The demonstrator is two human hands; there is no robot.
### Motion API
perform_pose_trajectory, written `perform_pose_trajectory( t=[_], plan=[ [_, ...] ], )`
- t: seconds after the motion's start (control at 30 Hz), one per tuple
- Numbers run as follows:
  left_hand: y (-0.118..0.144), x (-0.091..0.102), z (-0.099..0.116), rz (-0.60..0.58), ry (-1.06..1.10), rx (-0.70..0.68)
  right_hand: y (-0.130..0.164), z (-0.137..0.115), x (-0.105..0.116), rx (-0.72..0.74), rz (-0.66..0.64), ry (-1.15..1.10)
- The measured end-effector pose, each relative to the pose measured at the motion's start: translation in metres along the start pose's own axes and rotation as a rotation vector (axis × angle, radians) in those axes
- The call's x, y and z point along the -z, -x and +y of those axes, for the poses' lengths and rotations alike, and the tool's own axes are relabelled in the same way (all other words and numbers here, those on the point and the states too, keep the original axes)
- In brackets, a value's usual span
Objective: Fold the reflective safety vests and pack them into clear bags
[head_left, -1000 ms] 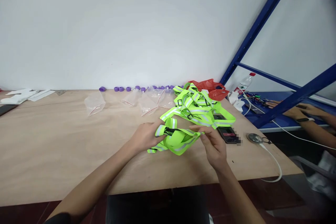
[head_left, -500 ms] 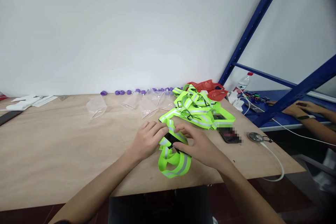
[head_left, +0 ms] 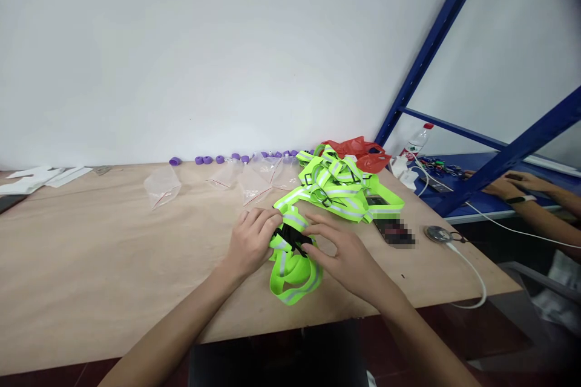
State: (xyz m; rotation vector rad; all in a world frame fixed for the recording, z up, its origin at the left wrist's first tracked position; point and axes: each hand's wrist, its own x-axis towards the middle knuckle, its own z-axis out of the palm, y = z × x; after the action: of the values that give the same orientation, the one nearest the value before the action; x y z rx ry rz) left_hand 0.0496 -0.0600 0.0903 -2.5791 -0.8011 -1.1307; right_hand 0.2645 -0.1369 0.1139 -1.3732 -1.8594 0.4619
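Pinching the soft, light vest (head_left: 293, 260) near its black buckle (head_left: 290, 234), left hand (head_left: 252, 242) and right hand (head_left: 347, 257) seemingly both grip it.

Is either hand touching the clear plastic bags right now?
No: both the left hand and right hand rest on the neon strap bundle, while the clear bags lie farther back.

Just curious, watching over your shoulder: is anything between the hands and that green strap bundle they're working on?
Nothing visible. The left hand and right hand both already rest on the strap bundle, fingers at its black buckle. The strap pile and phone lie behind, apart.
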Motion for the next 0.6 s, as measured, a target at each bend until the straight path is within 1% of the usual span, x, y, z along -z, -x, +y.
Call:
perform_pose_trajectory(
  t=[0.13, 0.27, 0.33, 0.4, 0.47, 0.53, 0.6],
  plan=[
    [0.006, -0.005, 0.001, -0.083, -0.050, 0.049, -0.005, 0.006, -0.004, -0.026, -0.049, -0.055],
    [0.008, -0.009, 0.004, -0.176, -0.105, 0.086, -0.006, 0.013, -0.009, 0.005, -0.031, -0.087],
    [0.007, -0.010, 0.005, -0.230, -0.126, 0.103, -0.005, 0.017, -0.010, -0.008, -0.025, -0.063],
    [0.006, -0.011, 0.006, -0.269, -0.140, 0.108, -0.004, 0.022, -0.011, -0.064, -0.035, -0.003],
    [0.005, -0.012, 0.007, -0.283, -0.141, 0.095, -0.004, 0.025, -0.012, -0.102, -0.055, 0.035],
    [0.005, -0.013, 0.008, -0.283, -0.134, 0.080, -0.004, 0.026, -0.012, -0.094, -0.075, 0.017],
    [0.006, -0.013, 0.009, -0.284, -0.131, 0.073, -0.004, 0.026, -0.013, -0.071, -0.069, -0.022]
  ],
)
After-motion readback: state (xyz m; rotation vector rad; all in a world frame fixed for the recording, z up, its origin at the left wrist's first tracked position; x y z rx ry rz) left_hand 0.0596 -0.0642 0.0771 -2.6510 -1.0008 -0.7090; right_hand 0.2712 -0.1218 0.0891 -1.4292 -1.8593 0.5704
